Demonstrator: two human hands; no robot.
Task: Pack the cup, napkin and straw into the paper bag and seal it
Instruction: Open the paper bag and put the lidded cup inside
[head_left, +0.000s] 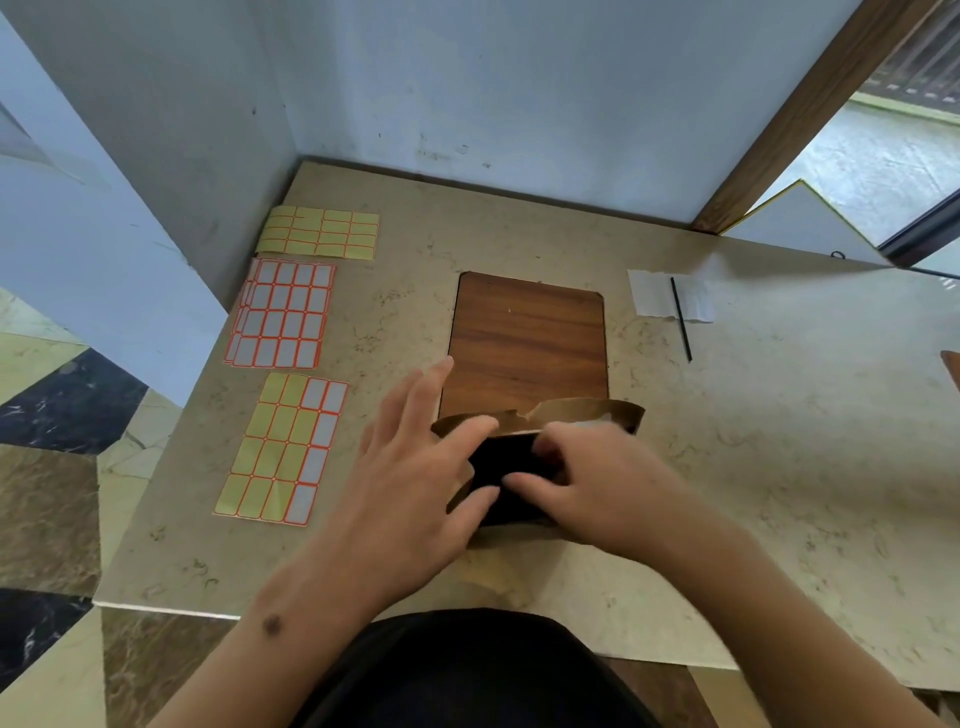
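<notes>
Beige marble counter (727, 467), near edge: black cup (506, 467) being seated in brown paper bag (582, 410), loosely gripped by left hand (415, 483) and right hand (613, 483); white napkin (654, 293), black straw (681, 322) to be fetched next.

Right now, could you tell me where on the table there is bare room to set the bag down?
Bare room: the right side of the table, below the napkin and straw. The wooden board behind the paper bag is bare too. Crowded: the left edge, lined with three label sheets.
</notes>
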